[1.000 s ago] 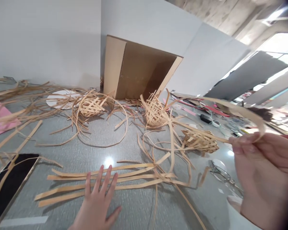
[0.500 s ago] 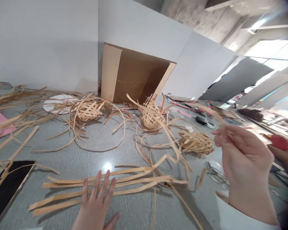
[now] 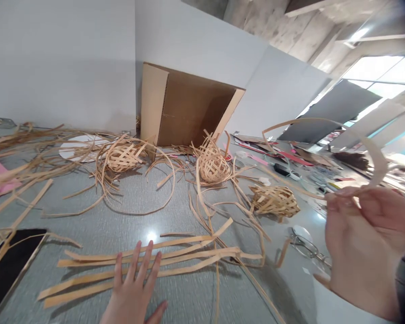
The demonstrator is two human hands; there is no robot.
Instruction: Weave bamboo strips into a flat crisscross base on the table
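My left hand point(image 3: 131, 283) lies flat with its fingers spread over several pale bamboo-like strips point(image 3: 192, 255) on the grey table. The strips run roughly side by side, and some are bent at their right ends. Raised at the right, my right hand point(image 3: 367, 238) pinches a thin strip point(image 3: 378, 162) that loops up and leftward in a wide curve. Below that curve lies a loosely woven strip piece point(image 3: 276, 201). Two more woven pieces, a middle one point(image 3: 214, 166) and a left one point(image 3: 124, 156), sit farther back with loose ends sticking out.
An open cardboard box point(image 3: 197, 108) stands against the white partition point(image 3: 60, 63). Loose strips, a white disc point(image 3: 81, 150) and a pink sheet point(image 3: 0, 177) lie at left. A dark flat panel point(image 3: 11, 265) is near left. Wire-rimmed glasses point(image 3: 305, 245) lie beside my right wrist.
My right hand has moved right, still pinching the strip, which now arcs up and over. The middle woven piece's loose strip has shifted left. My left hand has stayed on the strips.
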